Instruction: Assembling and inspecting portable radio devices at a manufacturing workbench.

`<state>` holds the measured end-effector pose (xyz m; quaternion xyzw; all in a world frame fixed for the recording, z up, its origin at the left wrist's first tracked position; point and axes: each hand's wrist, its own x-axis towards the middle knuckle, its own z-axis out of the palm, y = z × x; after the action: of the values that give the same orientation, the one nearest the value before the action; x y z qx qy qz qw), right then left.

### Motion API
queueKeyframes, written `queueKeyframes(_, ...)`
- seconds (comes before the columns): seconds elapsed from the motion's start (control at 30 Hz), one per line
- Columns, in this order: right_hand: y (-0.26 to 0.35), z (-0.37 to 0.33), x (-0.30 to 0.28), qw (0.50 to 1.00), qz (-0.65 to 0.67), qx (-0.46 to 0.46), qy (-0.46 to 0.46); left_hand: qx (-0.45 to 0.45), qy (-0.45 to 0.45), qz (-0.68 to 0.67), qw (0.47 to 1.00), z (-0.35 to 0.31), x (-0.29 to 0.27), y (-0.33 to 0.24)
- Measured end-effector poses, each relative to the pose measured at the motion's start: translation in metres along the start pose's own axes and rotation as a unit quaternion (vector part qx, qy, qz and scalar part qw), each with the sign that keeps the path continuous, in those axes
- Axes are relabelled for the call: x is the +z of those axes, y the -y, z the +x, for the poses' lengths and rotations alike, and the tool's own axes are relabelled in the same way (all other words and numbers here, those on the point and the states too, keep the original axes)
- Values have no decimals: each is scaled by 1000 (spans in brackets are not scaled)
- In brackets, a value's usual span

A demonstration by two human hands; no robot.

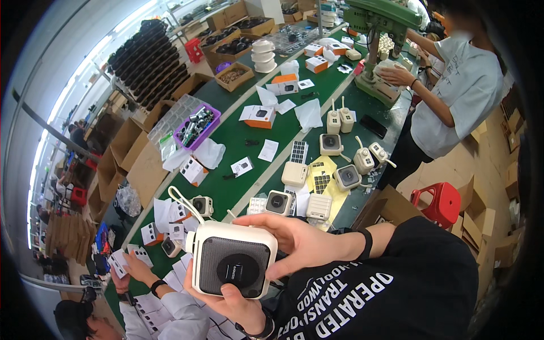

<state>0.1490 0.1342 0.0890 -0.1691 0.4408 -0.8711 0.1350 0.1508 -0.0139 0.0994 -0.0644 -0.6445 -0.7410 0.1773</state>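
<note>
Both hands hold a small white speaker (233,262) with a dark round-cornered grille up close over the near end of a long green table (249,127). The left hand (238,303) cups the speaker from below, its fingers curled up around the lower edge and the thumb pressed against the front near the bottom of the grille. The right hand (294,241) grips the top right corner, fingers laid along the upper edge and thumb down the right side. A white cord loop (184,205) rises from the speaker's upper left corner. Behind it, along the right edge of the table, more white speakers (340,153) stand and lie in a loose row, some with their grilles up, on yellow sheets (323,181). Down the middle of the table lie white and orange boxes (258,116), folded paper leaflets (268,150) and white bags. By the left edge sits a purple tray (195,127) of small dark parts next to clear plastic trays, with open cardboard cartons beyond the edge. At the far end, a person in a pale shirt has a hand (396,73) at the base of a green press. At the near left corner, another person's hands (133,266) sort small white cards. A red stool (442,201) stands on the floor to the right.
</note>
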Motion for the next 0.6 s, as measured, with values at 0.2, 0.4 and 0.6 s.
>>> queueKeyframes(0.2, -14, -1, 6, 788, -480, -358, -144, -118, 105, -66, 985, -2, -8, 12)
queueKeyframes(0.4, -24, -12, 11, 626, -652, -428, -23, -255, 95, -163, 948, -15, -22, 20)
queueKeyframes(0.6, 7, -4, -2, 818, -456, -343, -70, -192, 163, -245, 936, -10, -34, 25)
